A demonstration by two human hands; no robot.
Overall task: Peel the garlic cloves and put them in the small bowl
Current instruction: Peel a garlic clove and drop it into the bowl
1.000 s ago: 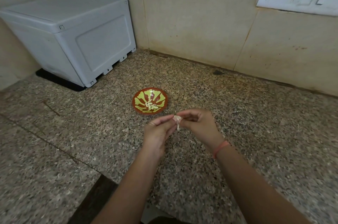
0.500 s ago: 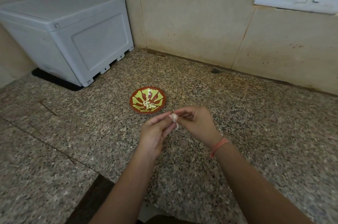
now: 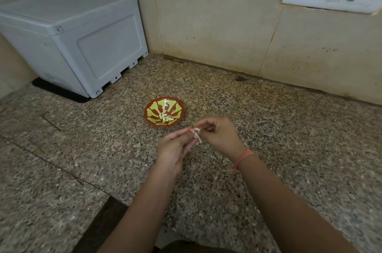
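Head view: clove [image 3: 196, 133] still pinched in grip of left hand [image 3: 175, 147] and right hand [image 3: 219, 135]; little changed, skin hangs, peeling judged unfinished, bowl [image 3: 178, 106] waits.

Two bare forearms [image 3: 142, 201] show from the 6 o'clock edge. The right hand [image 3: 221, 137] has a thin orange-pink band [image 3: 242, 158] round its wrist, at the hand's 5 o'clock. The left hand [image 3: 173, 149] is bare.

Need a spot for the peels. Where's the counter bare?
Bare counter: right of the small bowl to the wall, and left of the left hand toward the grey box. Crowded: between bowl and right hand, around the garlic clove.
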